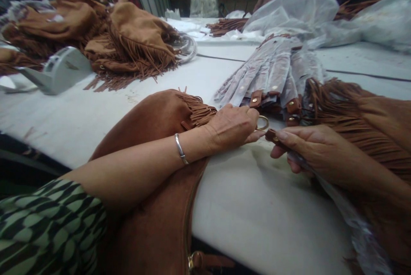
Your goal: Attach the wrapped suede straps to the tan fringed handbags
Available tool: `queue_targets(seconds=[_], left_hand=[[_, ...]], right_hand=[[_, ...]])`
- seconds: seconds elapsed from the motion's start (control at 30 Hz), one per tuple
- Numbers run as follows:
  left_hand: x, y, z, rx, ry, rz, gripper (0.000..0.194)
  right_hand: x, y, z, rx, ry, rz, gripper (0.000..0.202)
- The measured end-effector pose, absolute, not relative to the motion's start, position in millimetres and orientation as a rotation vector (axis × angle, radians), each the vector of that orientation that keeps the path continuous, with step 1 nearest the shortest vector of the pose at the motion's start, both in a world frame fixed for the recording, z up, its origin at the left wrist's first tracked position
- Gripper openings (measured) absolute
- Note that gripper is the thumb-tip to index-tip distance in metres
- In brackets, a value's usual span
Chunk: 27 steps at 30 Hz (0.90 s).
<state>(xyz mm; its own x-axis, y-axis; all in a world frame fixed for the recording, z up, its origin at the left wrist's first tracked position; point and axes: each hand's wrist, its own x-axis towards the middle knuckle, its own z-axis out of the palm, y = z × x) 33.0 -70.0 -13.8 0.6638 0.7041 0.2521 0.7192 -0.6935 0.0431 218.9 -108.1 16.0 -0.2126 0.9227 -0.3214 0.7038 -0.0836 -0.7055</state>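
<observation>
My left hand is closed around a gold ring that pokes out past its fingers. Under that forearm lies a brown suede bag with fringe and a zipper down its side. My right hand pinches the brown end tab of a strap, which has a snap stud. The strap's plastic-wrapped length trails down to the lower right. Tab and ring are close together, with a small gap between them. Just behind both hands sits a stack of plastic-wrapped straps with studded brown ends.
Fringed brown bags are heaped at the left back, beside a grey tape dispenser. Another fringed bag lies at the right. Clear plastic bags cover the back right of the white table. Other people stand beyond.
</observation>
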Motion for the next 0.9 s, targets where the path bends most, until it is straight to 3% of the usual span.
queue_targets(seconds=[0.23,0.57,0.9], left_hand=[[36.9,-73.4,-15.4,-2.692,-1.167,-0.334,0.03],[40.9,-76.1,-15.6,-2.688,-1.197,-0.28,0.021],[39.0,-71.0,-18.0,-2.704,-1.128,-0.318,0.021]], right_hand=[[216.6,-108.4,16.8,-1.837,-2.05,1.011,0.059],[210.9,-108.4,12.0,-1.764,-2.117,1.044,0.063],[206.2,-109.1,12.0,-1.781,-2.05,1.065,0.053]])
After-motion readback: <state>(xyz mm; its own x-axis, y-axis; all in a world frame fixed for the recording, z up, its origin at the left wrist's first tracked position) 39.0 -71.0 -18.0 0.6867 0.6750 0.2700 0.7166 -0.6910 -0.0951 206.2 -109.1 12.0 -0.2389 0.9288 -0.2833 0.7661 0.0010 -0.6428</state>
